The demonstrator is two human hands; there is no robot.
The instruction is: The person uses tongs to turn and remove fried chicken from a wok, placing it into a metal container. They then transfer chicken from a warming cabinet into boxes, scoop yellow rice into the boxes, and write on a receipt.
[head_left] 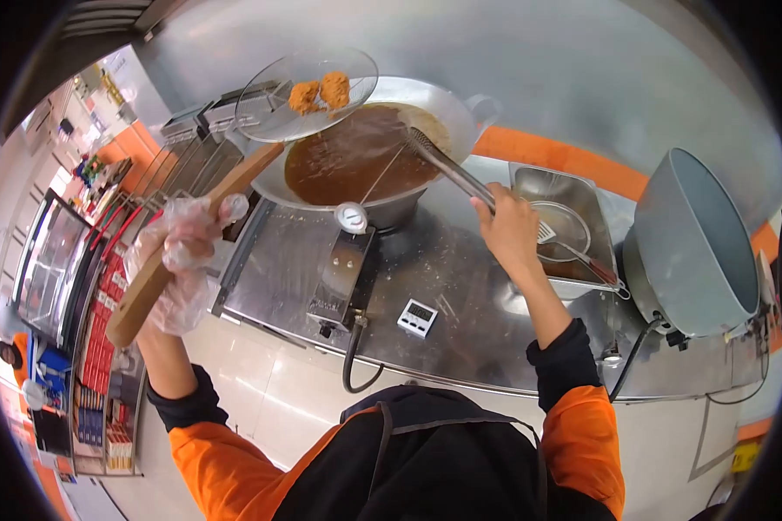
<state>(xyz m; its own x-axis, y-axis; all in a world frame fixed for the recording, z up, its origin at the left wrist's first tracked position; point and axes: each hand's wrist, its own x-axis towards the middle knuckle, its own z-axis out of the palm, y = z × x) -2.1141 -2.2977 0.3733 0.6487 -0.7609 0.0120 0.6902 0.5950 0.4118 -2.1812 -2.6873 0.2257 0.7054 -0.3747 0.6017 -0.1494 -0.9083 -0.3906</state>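
My left hand (187,234), in a clear plastic glove, is closed around the wooden handle of a wire skimmer (269,108). Two golden-brown fried pieces (319,92) lie on its mesh, above the far left side of a large wok (460,122). Brown oil (356,165) fills the wok, its surface partly rippled. My bare right hand (508,226) grips metal tongs (453,169), whose tips are over the right part of the oil, apart from the fried pieces. A dial thermometer (352,217) stands at the wok's near edge, its stem reaching into the oil.
On the steel counter (460,269) are a metal control box (343,273) and a white digital timer (417,318). To the right, a steel pan (599,200) holds a small strainer (573,234), beside a large grey pot (691,239). Wire racks (169,165) stand left of the wok.
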